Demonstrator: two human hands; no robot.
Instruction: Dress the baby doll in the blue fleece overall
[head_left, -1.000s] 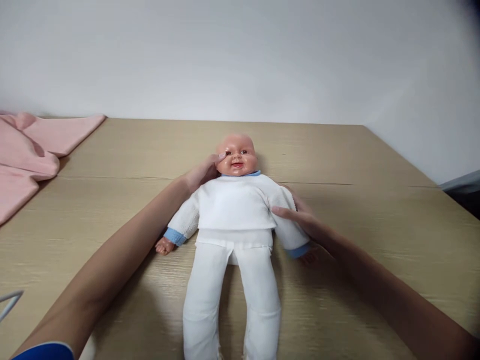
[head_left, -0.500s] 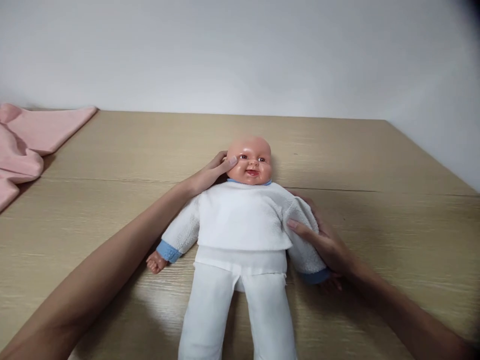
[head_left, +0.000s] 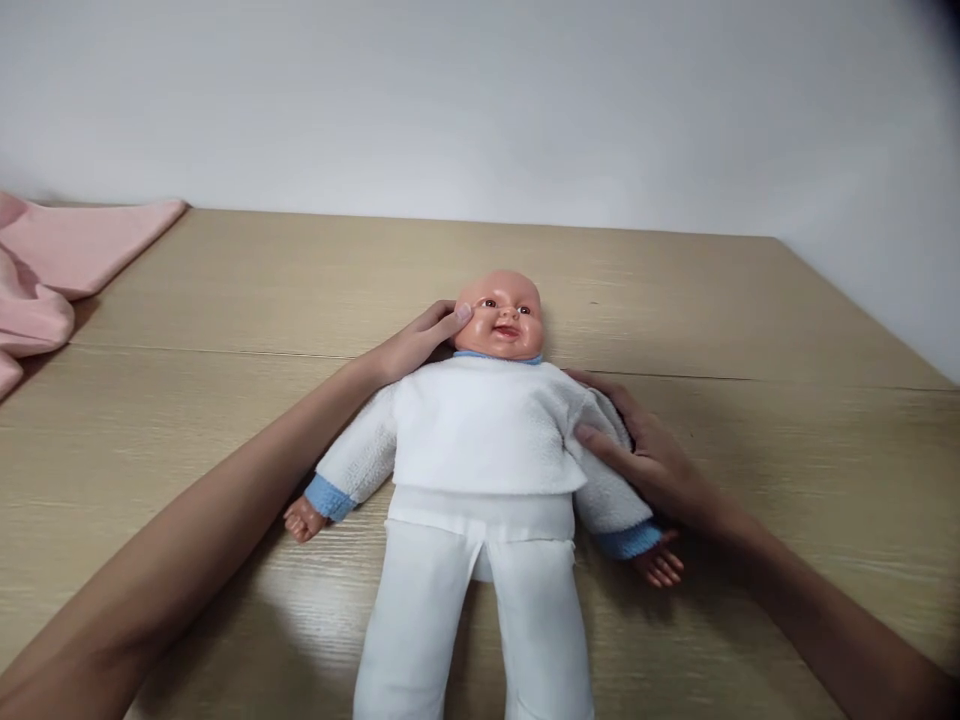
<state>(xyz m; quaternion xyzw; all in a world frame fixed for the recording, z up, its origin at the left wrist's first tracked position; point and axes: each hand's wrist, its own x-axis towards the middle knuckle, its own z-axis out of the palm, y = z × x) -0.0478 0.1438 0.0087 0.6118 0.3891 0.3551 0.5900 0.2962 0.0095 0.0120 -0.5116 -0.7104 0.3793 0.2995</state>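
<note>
A baby doll (head_left: 484,430) lies face up, its bald plastic head toward the far side. It wears a white fleece top with blue collar and cuffs; its legs are white cloth. My left hand (head_left: 427,335) grips the side of the doll's head, thumb on the cheek and the other fingers hidden behind. My right hand (head_left: 634,440) is wrapped round the doll's upper arm and shoulder on the right, its thumb against the sleeve. Both doll arms are spread outward, and its plastic hands show beyond the cuffs. The feet fall outside the view.
The doll rests on a light wooden table (head_left: 225,300) with a seam running across it. A crumpled pink cloth (head_left: 97,240) lies at the far left. Behind the table rises a plain pale wall (head_left: 480,110).
My right hand has shifted slightly up the doll's sleeve, and more of the doll's hand and blue cuff shows there. My left hand keeps its hold. The view has tilted a little.
</note>
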